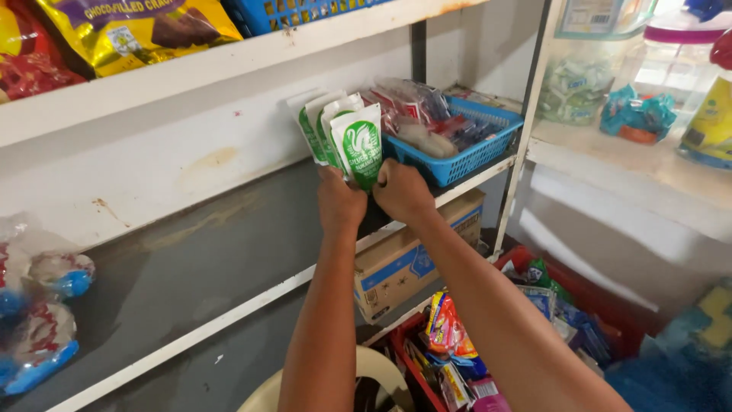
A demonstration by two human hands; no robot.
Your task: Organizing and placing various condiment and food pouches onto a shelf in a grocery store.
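Green-white pouches (347, 137) pinched upright by left hand (339, 202) and right hand (402, 191) fingers on shelf (191, 259) — could topple, unsupported — beside blue basket (473, 156).

The lower ends of the white-and-green stand-up pouches (345, 137) are hidden behind the left hand (339, 202) and right hand (402, 191), whose fingers curl out of sight. The yellow foil snack bag (137, 30) is cut off by the top edge, and the blue-and-white bagged goods (38, 320) at far left are blurred.

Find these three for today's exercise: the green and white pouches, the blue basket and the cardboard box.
green and white pouches (358, 145), head view, front face of the nearest pouch.
blue basket (476, 156), head view, its front wall.
cardboard box (393, 271), head view, its front side.
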